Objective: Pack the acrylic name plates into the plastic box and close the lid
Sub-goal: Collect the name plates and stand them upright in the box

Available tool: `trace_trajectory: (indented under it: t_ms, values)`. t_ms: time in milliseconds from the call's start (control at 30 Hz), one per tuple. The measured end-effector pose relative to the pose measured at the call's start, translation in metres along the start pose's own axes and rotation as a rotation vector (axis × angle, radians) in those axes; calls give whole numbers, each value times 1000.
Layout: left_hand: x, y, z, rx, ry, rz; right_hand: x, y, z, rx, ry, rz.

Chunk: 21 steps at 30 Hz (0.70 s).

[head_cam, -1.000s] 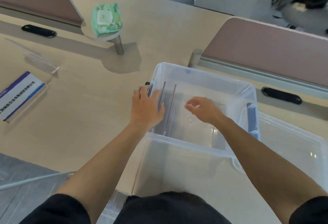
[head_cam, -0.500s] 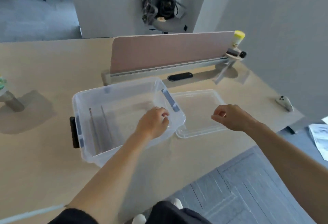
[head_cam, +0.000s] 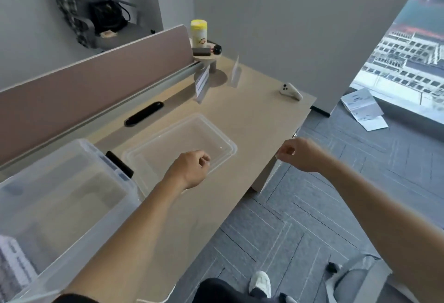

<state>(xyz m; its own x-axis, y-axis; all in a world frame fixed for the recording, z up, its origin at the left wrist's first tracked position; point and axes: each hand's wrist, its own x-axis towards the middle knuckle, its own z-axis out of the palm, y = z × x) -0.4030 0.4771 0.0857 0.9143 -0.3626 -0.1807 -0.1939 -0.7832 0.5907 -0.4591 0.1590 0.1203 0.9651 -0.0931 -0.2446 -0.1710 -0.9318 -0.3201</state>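
Note:
The clear plastic box (head_cam: 72,158) stands open at the lower left of the desk, its contents blurred. Its clear lid (head_cam: 223,139) lies flat on the desk just right of the box. My left hand (head_cam: 189,168) hovers over the lid's near edge, fingers loosely curled with nothing in them. My right hand (head_cam: 300,153) hangs beyond the desk's right edge, fingers curled and holding nothing. Two acrylic name plates stand at the far end of the desk: one with a printed card (head_cam: 201,84) and a clear one (head_cam: 236,69).
A pink desk divider (head_cam: 84,91) runs along the back. A small round shelf (head_cam: 206,57) holds a yellow-capped canister (head_cam: 199,34) and a black object. A white controller (head_cam: 290,91) lies near the desk's far right corner. Papers (head_cam: 362,110) lie on the floor.
The view has swung right from the box to the lid and the desk's far end. My left hand left the box and moved over the lid; my right hand moved past the desk edge.

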Motion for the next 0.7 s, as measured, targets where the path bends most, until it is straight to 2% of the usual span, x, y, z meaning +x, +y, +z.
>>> trace_trajectory:
  t_ms: [300, 700]
  values:
    - [86, 87, 40, 23, 8, -121, 77, 115, -53, 27, -42, -69]
    - [211, 91, 51, -69, 54, -259, 247, 140, -85, 47, -90, -148]
